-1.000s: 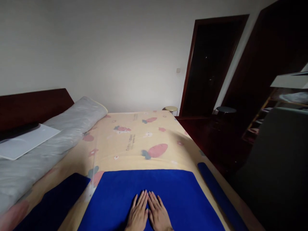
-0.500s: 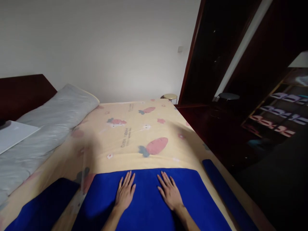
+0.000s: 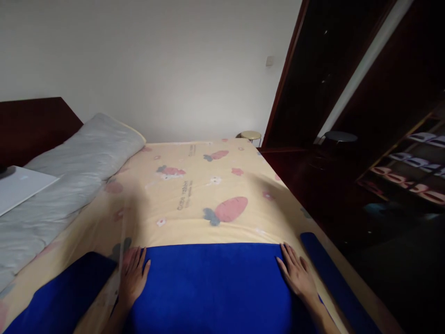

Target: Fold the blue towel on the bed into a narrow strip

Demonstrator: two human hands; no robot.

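On the far left, a white board [image 3: 17, 192] rests on a grey pillow [image 3: 69, 171] against the dark headboard [image 3: 34, 120]. Next we see a blue cloth [image 3: 59, 297] lying near the bed's left edge. Our left hand [image 3: 134, 278] lies flat, fingers spread, holding nothing, at the left edge of the blue towel [image 3: 212, 287]. That towel is spread flat across the near part of the carrot-print sheet [image 3: 194, 199]. Our right hand [image 3: 299, 276] rests open and flat, palm down, on the towel's right edge. Just beside it, a blue roll [image 3: 333, 283] lies along the bed's right edge, and a dark doorway [image 3: 320, 69] stands beyond.
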